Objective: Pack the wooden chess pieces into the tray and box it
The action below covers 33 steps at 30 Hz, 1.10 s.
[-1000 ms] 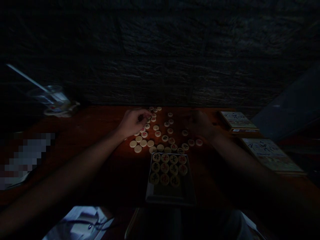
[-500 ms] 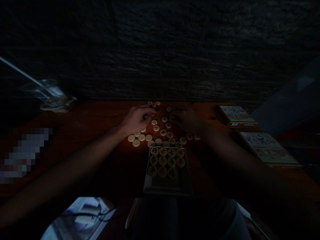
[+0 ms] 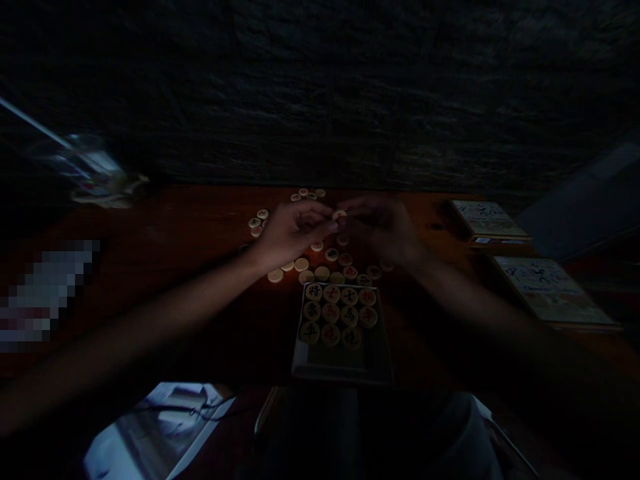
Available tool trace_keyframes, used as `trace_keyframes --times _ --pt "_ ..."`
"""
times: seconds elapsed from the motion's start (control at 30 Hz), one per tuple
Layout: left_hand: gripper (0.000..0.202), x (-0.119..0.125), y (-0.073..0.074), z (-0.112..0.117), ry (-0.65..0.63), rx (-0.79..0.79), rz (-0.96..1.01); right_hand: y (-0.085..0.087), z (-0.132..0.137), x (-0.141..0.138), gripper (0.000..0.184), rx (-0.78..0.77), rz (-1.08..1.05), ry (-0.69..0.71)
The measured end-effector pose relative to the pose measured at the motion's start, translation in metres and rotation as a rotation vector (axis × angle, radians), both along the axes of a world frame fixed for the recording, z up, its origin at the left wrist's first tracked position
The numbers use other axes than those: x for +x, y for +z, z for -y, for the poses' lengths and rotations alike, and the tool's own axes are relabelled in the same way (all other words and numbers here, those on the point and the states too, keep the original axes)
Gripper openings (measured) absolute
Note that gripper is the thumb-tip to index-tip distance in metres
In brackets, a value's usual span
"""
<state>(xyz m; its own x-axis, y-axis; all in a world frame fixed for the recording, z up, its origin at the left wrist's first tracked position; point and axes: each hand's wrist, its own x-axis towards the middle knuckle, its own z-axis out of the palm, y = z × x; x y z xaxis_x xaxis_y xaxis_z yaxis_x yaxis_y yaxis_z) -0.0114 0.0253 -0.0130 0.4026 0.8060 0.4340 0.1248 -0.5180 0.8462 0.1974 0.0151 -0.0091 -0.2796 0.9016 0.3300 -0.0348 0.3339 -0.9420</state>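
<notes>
In the dim head view, my left hand (image 3: 294,230) and my right hand (image 3: 384,230) meet over the wooden table. One round Chinese chess piece (image 3: 340,215) with a red mark is pinched between the fingertips of both. Loose pieces (image 3: 322,274) lie around and beneath the hands, some with black or red characters up, some blank side up. Closer to me is a shallow box (image 3: 330,371), holding several pieces in rows, characters up; the strip of it nearest me shows bare bottom. My hands hide part of the loose pieces.
Two flat printed boxes (image 3: 487,220) lie at the right of the table. A clear plastic cup (image 3: 95,170) stands back left, near a blurred-out patch. A dark stone wall (image 3: 320,93) rises behind the table's far edge. Below the near edge are my legs and a white bag (image 3: 165,427).
My hands, apart over the loose pieces before, have come together, and a piece now shows between their fingertips. The view has shifted slightly. Pieces in the box look the same.
</notes>
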Motion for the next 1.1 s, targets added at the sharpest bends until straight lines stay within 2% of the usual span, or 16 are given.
trace_keyframes --times 0.1,0.3,0.43,0.57,0.7,0.8,1.1 --pt "0.019 0.001 0.000 0.000 0.033 0.007 0.042 -0.001 0.002 -0.002 0.037 0.008 -0.007 0.010" --pt "0.013 0.003 0.002 0.009 0.075 0.022 0.005 0.002 0.011 -0.004 0.029 0.080 0.051 -0.051" --pt "0.009 0.004 -0.001 0.016 0.058 0.031 -0.015 0.002 0.015 -0.008 0.036 0.050 0.087 -0.147" --pt "0.013 0.007 -0.001 0.017 0.050 0.007 0.022 0.003 0.019 -0.010 0.035 0.003 0.050 -0.212" --pt "0.025 0.010 0.003 0.020 0.051 -0.031 0.109 0.008 0.023 -0.009 0.029 -0.064 -0.011 -0.159" --pt "0.023 0.011 0.006 0.022 0.059 -0.023 0.145 0.011 0.025 -0.008 0.029 -0.100 -0.031 -0.105" --pt "0.022 0.007 0.010 0.024 0.066 -0.032 0.155 0.008 0.024 -0.008 0.035 -0.147 -0.121 -0.095"
